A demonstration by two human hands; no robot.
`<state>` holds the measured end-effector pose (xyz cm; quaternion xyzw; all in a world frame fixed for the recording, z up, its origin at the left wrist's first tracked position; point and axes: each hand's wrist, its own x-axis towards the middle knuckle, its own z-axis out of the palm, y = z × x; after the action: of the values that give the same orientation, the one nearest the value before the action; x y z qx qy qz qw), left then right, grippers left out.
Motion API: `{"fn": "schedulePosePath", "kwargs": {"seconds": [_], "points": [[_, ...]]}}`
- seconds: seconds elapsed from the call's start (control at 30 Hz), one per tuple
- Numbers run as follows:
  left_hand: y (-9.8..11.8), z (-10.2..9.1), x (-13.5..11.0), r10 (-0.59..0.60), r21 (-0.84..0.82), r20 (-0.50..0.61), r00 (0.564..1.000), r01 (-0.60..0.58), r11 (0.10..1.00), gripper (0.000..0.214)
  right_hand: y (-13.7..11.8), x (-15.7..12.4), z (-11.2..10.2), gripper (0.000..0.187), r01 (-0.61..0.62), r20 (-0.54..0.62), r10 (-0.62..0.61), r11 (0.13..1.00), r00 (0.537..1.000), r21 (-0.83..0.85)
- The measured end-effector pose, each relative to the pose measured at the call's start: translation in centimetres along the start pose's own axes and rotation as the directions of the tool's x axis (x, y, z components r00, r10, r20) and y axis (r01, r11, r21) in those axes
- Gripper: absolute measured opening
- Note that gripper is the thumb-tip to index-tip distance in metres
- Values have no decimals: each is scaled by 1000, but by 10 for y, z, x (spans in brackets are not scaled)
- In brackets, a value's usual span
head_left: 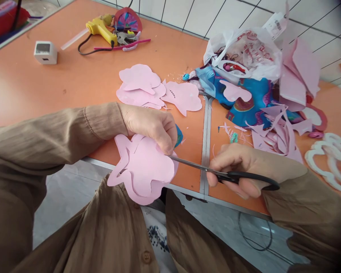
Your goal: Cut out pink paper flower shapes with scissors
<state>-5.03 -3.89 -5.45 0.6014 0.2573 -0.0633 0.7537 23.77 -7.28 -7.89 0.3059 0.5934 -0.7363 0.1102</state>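
My left hand (155,125) is closed on the upper edge of a pink sheet (142,167), which has a cloud-like outline and a second pink shape lying over it. My right hand (235,167) grips black-handled scissors (241,177). Their blades point left, and the tips meet the sheet's right edge just below my left fingers. Whether the blades are parted is too fine to tell. Beyond my left hand lie several pink cut-outs (140,77), some overlapping, one with small dark marks (173,93). A blue piece (178,135) shows partly behind my left fingers.
A yellow glue gun (102,31) and a white cube-shaped device (46,52) stand at the back left. To the right are a white plastic bag (252,51), blue patterned fabric (251,98), pink scraps (281,136) and white cut-out rings (326,161). A metal seam (206,144) crosses the orange table.
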Motion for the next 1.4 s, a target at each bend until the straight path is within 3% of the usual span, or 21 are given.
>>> {"fn": "schedulePosePath", "kwargs": {"seconds": [0.47, 0.67, 0.9, 1.13, 1.3, 1.4], "points": [[-1, -2, 0, -12, -3, 4, 1000, 13, 1000, 23, -7, 2, 4, 73, -26, -13, 27, 999, 1000, 41], [0, 0, 0, 14, -8, -7, 1000, -14, 1000, 27, -6, 3, 0, 70, -17, 79, 17, 1000, 997, 11], [2, 1, -1, 6, -20, -5, 1000, -6, 1000, 26, -5, 5, 0, 73, 18, 99, -21, 1000, 995, 25], [1, 1, 0, 10, 6, -4, 1000, -10, 1000, 25, -10, 5, -2, 70, -68, 138, 63, 997, 988, 34], [2, 0, -1, 1, -17, -8, 1000, -2, 1000, 25, -12, 0, 3, 75, -35, 27, 34, 999, 999, 33], [2, 0, -2, -11, -29, -22, 1000, 10, 1000, 22, -13, -2, 5, 74, -46, 26, 45, 998, 999, 38]]}}
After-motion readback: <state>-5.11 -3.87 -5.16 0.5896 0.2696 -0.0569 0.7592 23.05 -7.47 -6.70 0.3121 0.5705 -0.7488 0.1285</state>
